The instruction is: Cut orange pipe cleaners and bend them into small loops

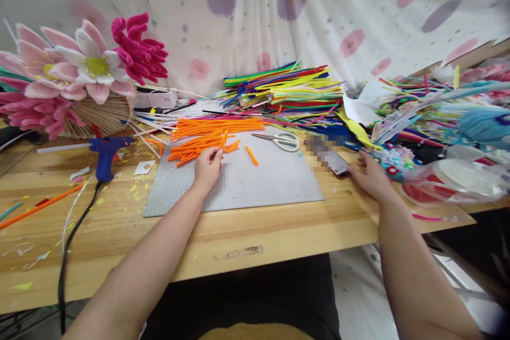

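Note:
My left hand (207, 170) is closed, thumb against fingers, on a short orange pipe cleaner (224, 139) that stands up from the pinch. It is over the front of a pile of orange pipe cleaners (217, 126) on a grey cutting mat (263, 186). One bent orange piece (252, 155) lies apart on the mat, near scissors (282, 142) with pale handles. My right hand (372, 176) is open at the near right end of a phone (333, 161) with a lit screen. Its fingers are apart; whether they touch the phone I cannot tell.
A blue glue gun (107, 156) with a black cord stands left of the mat. Fuzzy pink and white flowers (85, 64) fill the back left. Bundles of coloured pipe cleaners (295, 87) lie behind the mat. Plastic-wrapped goods (450, 178) crowd the right side.

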`<state>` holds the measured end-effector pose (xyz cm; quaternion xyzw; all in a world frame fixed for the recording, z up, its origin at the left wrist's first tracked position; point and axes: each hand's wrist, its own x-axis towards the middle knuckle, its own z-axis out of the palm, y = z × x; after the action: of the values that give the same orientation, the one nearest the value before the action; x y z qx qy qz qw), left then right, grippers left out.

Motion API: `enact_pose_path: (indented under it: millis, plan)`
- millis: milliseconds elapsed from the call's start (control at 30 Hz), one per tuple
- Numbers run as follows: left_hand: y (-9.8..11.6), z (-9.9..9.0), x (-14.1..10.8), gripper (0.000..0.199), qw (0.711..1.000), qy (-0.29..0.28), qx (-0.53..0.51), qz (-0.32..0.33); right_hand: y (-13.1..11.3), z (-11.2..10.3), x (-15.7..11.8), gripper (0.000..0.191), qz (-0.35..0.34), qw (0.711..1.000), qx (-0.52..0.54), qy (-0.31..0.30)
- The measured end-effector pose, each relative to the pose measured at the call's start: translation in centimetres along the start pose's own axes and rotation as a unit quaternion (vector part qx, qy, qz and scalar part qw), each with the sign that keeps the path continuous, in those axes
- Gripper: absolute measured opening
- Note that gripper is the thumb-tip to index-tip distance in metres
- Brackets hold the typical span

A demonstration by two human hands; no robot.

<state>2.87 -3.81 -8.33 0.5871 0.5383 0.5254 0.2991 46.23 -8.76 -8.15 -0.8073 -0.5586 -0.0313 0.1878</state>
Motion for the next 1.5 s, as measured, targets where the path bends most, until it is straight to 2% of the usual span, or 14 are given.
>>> enact_pose_path:
  millis: [100,233,333,400,467,533,667,767,900,967,1067,1167,1300,1500]
  plan:
    - [0.4,0.1,-0.2,0.022,0.996,-0.012,0.067,0.050,-3.2,-0.8,0.4,0.056,-0.045,0.996,0.067,0.029]
    - [1.5,0.5,-0.8,0.020,0.977,-0.059,0.157,0.131,-11.8,-1.4,0.3,0.051,-0.183,0.972,0.144,0.040]
    - [1.8,0.6,-1.2,0.020,0.970,-0.083,0.175,0.145,-18.6,-0.7,-0.2,0.056,-0.313,0.933,0.177,-0.015]
    - [1.7,0.4,-1.2,0.021,0.974,-0.079,0.164,0.134,-22.1,0.2,-0.3,0.042,-0.389,0.901,0.187,-0.047]
    - [1.3,0.2,-1.0,0.021,0.981,-0.067,0.142,0.118,-24.6,1.1,-0.4,0.022,-0.416,0.885,0.194,-0.081]
    - [1.0,-0.1,-0.7,0.022,0.988,-0.054,0.109,0.100,-26.3,1.9,-0.4,0.019,-0.389,0.889,0.219,-0.101]
    - [0.4,0.0,-0.3,0.022,0.996,-0.071,-0.018,0.044,-28.2,2.8,-0.9,0.028,-0.328,0.885,0.308,-0.119]
    - [0.2,0.3,0.0,0.022,0.991,-0.080,-0.107,-0.012,-28.8,3.4,-1.4,0.012,-0.283,0.856,0.394,-0.177]
    - [0.1,0.3,0.5,0.028,0.980,-0.016,-0.173,-0.096,-28.6,4.2,-2.3,0.021,-0.205,0.736,0.559,-0.324]
    - [0.3,0.2,0.6,0.031,0.972,-0.021,-0.191,-0.136,-28.5,4.4,-2.7,0.027,-0.170,0.678,0.609,-0.374]
    - [0.8,0.1,0.6,0.031,0.962,-0.057,-0.201,-0.173,-28.6,4.5,-3.1,0.032,-0.106,0.635,0.658,-0.392]
    - [1.5,-0.1,0.5,0.030,0.947,-0.104,-0.220,-0.211,-28.8,4.6,-3.1,0.034,-0.090,0.621,0.678,-0.383]
    - [1.9,-0.6,0.6,0.029,0.921,-0.166,-0.247,-0.251,-28.9,5.2,-2.8,0.033,-0.105,0.643,0.664,-0.367]
    - [1.7,-0.7,0.6,0.029,0.922,-0.189,-0.232,-0.245,-28.5,5.6,-2.7,0.031,-0.116,0.650,0.661,-0.356]
